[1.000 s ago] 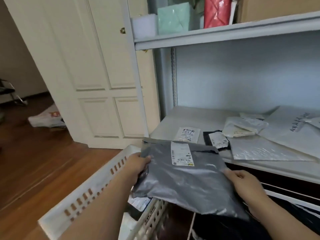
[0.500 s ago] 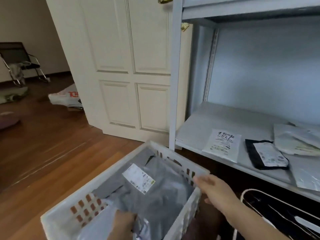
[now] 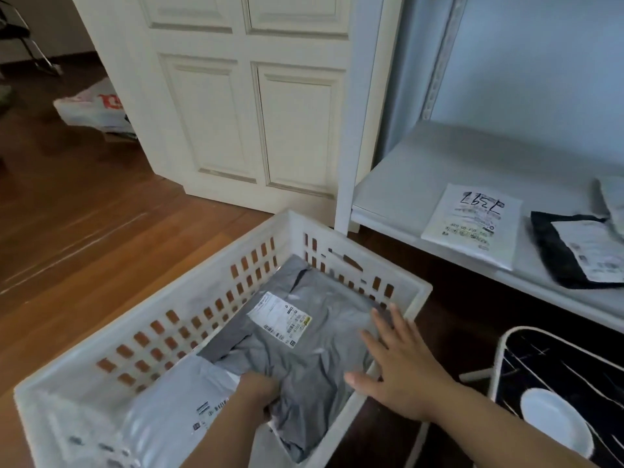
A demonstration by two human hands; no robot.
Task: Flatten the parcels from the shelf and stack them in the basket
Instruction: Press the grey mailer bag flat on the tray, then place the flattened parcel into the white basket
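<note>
Parcel status | grey parcel (image 3: 314,336) now lying inside basket (image 3: 420,292) at lower centre, no longer held up by shelf (image 3: 405,184) | right hand (image 3: 401,369) spreading flat over it, gripping nothing | left hand (image 3: 256,393) tucking its near edge, grip unclear | flattening underway; white parcel (image 3: 472,228) waiting.

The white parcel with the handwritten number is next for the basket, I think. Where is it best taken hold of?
Probably by its near edge, coming from the front of the shelf. The white parcel lies flat and thin, its near edge right at the shelf's front lip, so fingers could slide under there. The black parcel lies close on its right side, while its left side is free.
</note>
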